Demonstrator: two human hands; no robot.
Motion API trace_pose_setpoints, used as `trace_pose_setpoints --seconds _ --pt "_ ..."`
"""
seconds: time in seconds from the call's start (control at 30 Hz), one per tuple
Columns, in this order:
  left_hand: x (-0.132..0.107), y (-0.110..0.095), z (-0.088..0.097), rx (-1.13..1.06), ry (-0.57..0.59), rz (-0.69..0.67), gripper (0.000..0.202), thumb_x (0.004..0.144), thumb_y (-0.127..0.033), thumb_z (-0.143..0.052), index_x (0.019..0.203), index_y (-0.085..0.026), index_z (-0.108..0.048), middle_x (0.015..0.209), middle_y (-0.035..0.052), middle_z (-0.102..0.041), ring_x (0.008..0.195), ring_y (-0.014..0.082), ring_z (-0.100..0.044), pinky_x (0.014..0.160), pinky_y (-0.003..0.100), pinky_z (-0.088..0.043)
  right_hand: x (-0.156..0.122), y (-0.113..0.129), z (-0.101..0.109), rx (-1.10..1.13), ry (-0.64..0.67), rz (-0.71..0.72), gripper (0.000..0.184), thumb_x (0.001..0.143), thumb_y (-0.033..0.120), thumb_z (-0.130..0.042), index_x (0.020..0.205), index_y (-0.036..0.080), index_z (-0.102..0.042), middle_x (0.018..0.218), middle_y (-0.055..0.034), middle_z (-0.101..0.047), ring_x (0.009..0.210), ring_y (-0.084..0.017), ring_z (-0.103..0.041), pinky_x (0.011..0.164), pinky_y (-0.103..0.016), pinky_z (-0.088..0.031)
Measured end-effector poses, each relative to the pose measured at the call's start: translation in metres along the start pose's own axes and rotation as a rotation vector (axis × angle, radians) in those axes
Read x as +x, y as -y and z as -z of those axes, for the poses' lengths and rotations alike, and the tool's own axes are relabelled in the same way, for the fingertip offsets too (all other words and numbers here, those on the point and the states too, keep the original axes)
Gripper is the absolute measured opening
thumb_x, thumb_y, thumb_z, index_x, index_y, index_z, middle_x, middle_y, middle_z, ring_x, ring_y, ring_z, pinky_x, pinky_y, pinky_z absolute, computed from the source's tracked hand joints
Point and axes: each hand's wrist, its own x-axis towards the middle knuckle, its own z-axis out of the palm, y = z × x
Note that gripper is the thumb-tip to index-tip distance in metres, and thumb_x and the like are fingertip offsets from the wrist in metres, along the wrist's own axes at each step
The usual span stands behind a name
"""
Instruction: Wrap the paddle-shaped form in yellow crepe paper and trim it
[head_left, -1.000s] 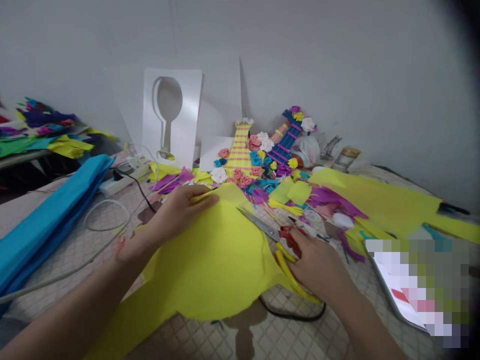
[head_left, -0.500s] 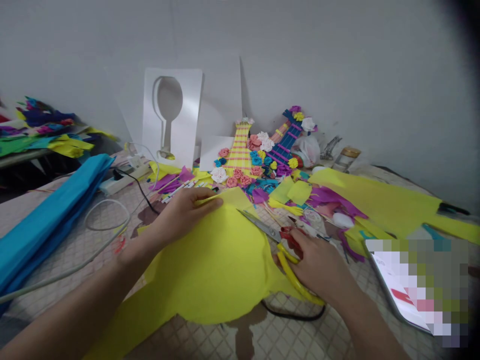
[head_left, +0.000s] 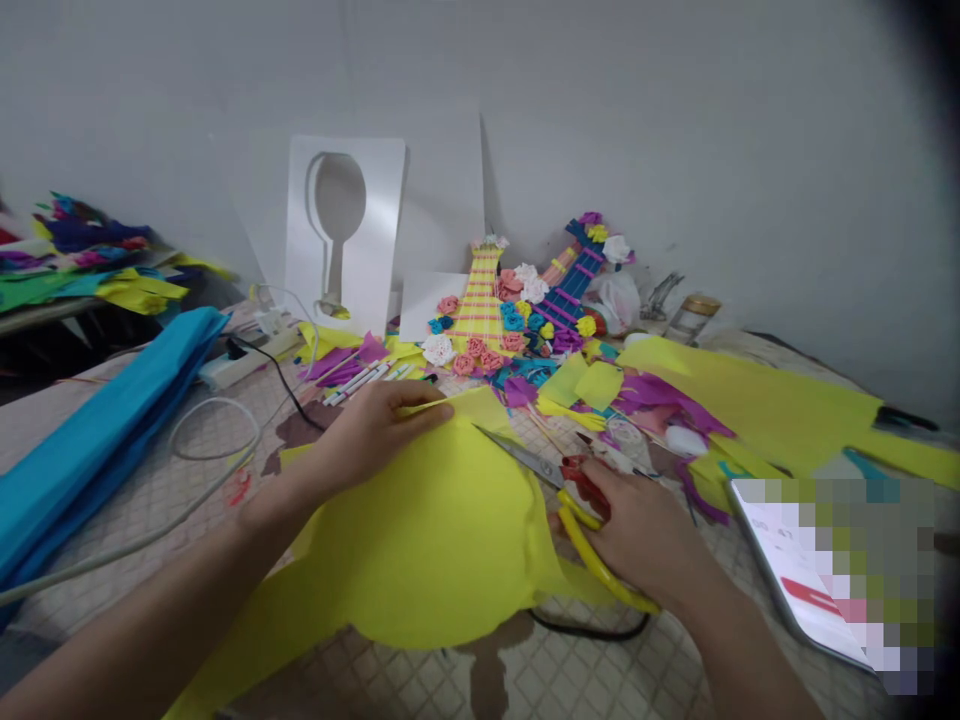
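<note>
My left hand (head_left: 386, 425) pinches the upper edge of a large yellow sheet of crepe paper (head_left: 442, 540) between thumb and fingers. The sheet has a rounded outline at its lower right, and a long strip of it trails to the lower left. My right hand (head_left: 637, 525) grips scissors (head_left: 532, 460) with red and yellow handles. Their blades look nearly closed and point up and left, with the tip at the sheet's upper right part, just right of my left hand. Whether paper lies between the blades I cannot tell.
Behind stand a white board with a spoon-shaped cutout (head_left: 382, 230) and paper-flower decorations (head_left: 480, 300). Coloured scraps (head_left: 600, 385) and another yellow sheet (head_left: 742, 400) lie beyond the scissors. At right is a phone (head_left: 795, 570); at left, blue paper (head_left: 97, 430) and a white cable (head_left: 180, 525).
My left hand has shifted slightly right along the sheet's edge, still pinching it. The scissors have moved a little, their handles lower and farther right; the sheet's right edge has shifted.
</note>
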Motion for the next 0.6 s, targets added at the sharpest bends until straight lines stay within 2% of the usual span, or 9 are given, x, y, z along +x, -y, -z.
trace_pose_setpoints --seconds 0.17,0.37,0.6 --pt "0.0000 0.0007 0.0003 -0.018 0.007 -0.007 0.027 0.079 -0.039 -0.049 0.068 -0.016 -0.058 0.065 -0.0029 -0.056 0.061 0.0100 -0.047 0.054 0.018 -0.034 0.0004 -0.0020 -0.0013 -0.010 -0.006 -0.005 0.033 0.071 0.049 -0.051 0.086 0.020 -0.057 0.073 -0.0062 -0.068 0.065 -0.025 -0.063 0.053 -0.028 -0.034" --pt "0.0006 0.0002 -0.0002 -0.075 0.080 -0.022 0.028 0.080 -0.039 -0.048 0.068 -0.016 -0.058 0.066 -0.0024 -0.056 0.062 0.0106 -0.047 0.054 0.018 -0.035 0.0004 -0.0034 0.0061 0.005 0.034 0.014 0.026 0.070 0.044 -0.053 0.078 0.020 -0.057 0.066 -0.0050 -0.066 0.060 -0.021 -0.060 0.049 -0.025 -0.029" --pt "0.0017 -0.0002 -0.0031 -0.050 0.154 -0.057 0.034 0.080 -0.042 -0.045 0.061 -0.016 -0.054 0.060 -0.0028 -0.050 0.058 0.0101 -0.043 0.050 0.019 -0.033 -0.0017 -0.0075 0.0041 0.042 0.053 0.072 0.026 0.071 0.041 -0.053 0.086 0.019 -0.058 0.074 -0.0063 -0.066 0.063 -0.020 -0.059 0.052 -0.027 -0.032"
